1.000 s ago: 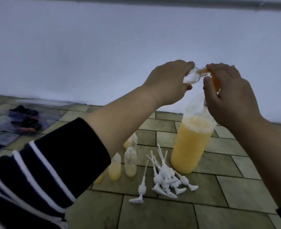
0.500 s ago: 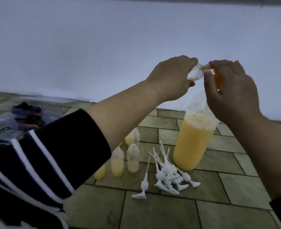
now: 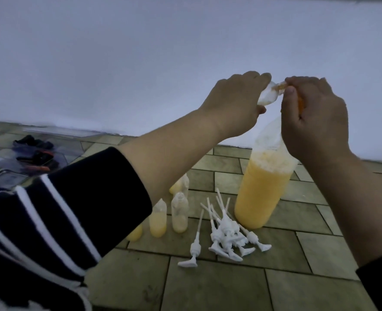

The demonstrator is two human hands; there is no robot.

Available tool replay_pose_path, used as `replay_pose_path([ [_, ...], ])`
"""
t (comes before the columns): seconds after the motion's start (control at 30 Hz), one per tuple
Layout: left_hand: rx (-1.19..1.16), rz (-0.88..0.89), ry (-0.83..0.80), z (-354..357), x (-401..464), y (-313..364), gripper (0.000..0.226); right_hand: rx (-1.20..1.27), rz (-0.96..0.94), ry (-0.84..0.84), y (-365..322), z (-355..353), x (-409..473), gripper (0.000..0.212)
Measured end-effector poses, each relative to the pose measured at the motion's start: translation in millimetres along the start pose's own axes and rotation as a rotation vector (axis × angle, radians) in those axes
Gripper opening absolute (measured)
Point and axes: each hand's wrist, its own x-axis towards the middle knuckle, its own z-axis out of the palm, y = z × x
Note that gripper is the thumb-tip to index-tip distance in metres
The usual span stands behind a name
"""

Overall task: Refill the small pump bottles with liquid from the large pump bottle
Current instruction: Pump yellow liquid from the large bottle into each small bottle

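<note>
A small bottle (image 3: 266, 96), clutched by the left hand (image 3: 235, 104), fills at the orange pump (image 3: 283, 85) the right hand (image 3: 313, 115) clasps atop the large bottle (image 3: 262, 189); pressing down comes next.

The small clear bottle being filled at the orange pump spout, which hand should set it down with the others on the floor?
Probably the left hand. It already grips the small clear bottle, and the row of small yellow-filled bottles stands below it. The right hand holds the orange pump head of the large yellow-filled bottle.

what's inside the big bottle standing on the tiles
The big bottle holds yellow-orange liquid with a frothy top layer. Its upper part looks clear. The right hand covers its neck and pump.
</note>
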Motion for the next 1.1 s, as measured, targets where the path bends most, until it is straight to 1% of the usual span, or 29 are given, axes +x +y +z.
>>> replay_pose_path([
  [0.2,-0.009,0.025,0.07,-13,9,1,0.042,-0.03,-0.065,-0.053,1,-18,15,0.048],
  [0.37,-0.035,0.009,0.051,1,8,5,0.035,-0.014,0.009,0.049,10,-3,-1,0.044],
  [0.47,-0.069,-0.015,0.0,3,4,1,0.033,-0.013,0.024,0.013,7,3,-4,0.047],
  [0.57,-0.064,-0.021,-0.012,-7,6,-5,0.031,-0.031,-0.032,0.002,-1,-3,3,0.047],
  [0.67,-0.075,-0.002,0.019,-14,10,-4,0.029,0.007,-0.062,0.019,-2,-12,11,0.044],
  [0.9,-0.1,-0.01,0.022,0,7,0,0.026,0.073,0.006,0.11,5,4,-3,0.039],
  [1.0,-0.101,-0.023,-0.018,-1,5,1,0.028,0.073,0.017,0.076,4,2,-3,0.039],
  [1.1,-0.093,-0.033,-0.019,-12,9,0,0.027,0.054,0.029,0.035,-3,-8,5,0.044],
])
